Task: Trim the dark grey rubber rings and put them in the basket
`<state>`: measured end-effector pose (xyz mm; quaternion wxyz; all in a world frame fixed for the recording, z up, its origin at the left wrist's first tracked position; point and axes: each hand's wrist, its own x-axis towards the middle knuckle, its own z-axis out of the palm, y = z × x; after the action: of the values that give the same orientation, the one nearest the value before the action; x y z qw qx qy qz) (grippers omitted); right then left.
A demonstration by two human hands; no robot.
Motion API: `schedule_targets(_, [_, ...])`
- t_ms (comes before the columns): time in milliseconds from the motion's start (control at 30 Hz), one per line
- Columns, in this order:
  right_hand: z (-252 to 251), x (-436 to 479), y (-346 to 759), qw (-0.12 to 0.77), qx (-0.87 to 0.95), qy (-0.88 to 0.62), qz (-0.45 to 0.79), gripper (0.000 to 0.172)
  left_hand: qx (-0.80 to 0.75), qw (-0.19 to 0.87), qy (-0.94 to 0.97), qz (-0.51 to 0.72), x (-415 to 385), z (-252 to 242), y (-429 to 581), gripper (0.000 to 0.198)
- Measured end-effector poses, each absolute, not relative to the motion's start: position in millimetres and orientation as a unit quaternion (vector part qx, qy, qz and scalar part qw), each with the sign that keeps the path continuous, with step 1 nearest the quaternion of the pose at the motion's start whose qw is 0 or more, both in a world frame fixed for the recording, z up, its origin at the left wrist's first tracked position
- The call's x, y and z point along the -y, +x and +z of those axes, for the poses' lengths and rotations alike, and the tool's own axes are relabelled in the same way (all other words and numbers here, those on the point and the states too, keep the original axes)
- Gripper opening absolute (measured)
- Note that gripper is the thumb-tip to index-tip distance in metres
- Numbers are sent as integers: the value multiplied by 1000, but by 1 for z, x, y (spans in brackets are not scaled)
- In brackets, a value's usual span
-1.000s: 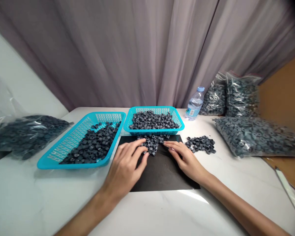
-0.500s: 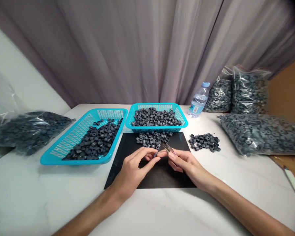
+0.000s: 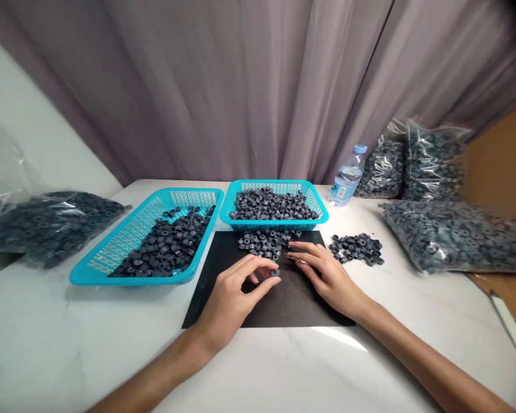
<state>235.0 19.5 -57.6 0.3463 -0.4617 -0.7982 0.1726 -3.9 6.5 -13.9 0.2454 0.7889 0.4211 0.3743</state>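
My left hand (image 3: pixel 236 289) pinches a small dark grey ring-shaped part (image 3: pixel 274 273) between thumb and forefinger, its round hole showing. Over the right side of the black mat (image 3: pixel 284 304) lies my right hand (image 3: pixel 329 275), fingers stretched forward and low. Under those fingers is a small metal pair of pliers (image 3: pixel 290 256); only the pointed jaws show, and the handles are hidden by the hand. Just beyond both hands, a pile of the same grey parts (image 3: pixel 262 244) sits on the mat's far edge.
One blue basket (image 3: pixel 86 275) of grey parts stands at left, another blue basket (image 3: pixel 275 223) behind the mat. Loose parts (image 3: pixel 358 249) lie right of the mat. A water bottle (image 3: pixel 347 176) stands behind them. Filled bags flank both sides, including a bag (image 3: pixel 451 235) at right.
My right hand has turned palm-down and its fingers have reached forward, lowering the pliers toward the mat, away from the part. My left hand keeps its pinch almost in place.
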Motion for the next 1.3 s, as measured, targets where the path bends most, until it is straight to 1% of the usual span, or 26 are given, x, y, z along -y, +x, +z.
schedule_targets(67, [-59,-20,235,332,803,-466,167,32,-428,250,781,380,-6,-12,-4,11])
schedule_targets(133, [-60,-22,235,337,799,-467,174,32,-432,255,775,385,-6,-11,-3,12])
schedule_targets(233, [-60,-23,236,367,784,-457,205,31,-432,260,770,391,-6,-9,-2,13])
schedule_targets(400, [-54,-22,236,431,719,-447,312,32,-441,282,765,376,-5,-6,-2,17])
schedule_targets(467, [-51,-22,237,436,689,-469,340,36,-445,326,754,357,-6,-5,0,15])
schedule_targets(633, [-52,-27,242,446,628,-508,386,46,-438,542,625,352,-6,-3,6,23])
schedule_targets(700, [-53,-28,244,460,603,-509,406,47,-440,581,592,344,-4,-3,8,26])
schedule_targets(833, [-52,-27,243,460,589,-503,433,44,-447,605,565,340,-3,-4,8,28])
schedule_targets(967, [-52,-26,243,441,596,-494,454,40,-445,585,587,340,-3,-7,8,28])
schedule_targets(1033, [-53,-26,244,436,600,-496,452,40,-446,537,629,343,-1,-8,8,26])
schedule_targets(1167, [-53,-28,244,438,605,-500,438,36,-451,416,709,348,5,-5,8,16])
schedule_targets(1300, [-49,-28,242,441,610,-500,428,30,-438,350,748,356,9,-5,8,13])
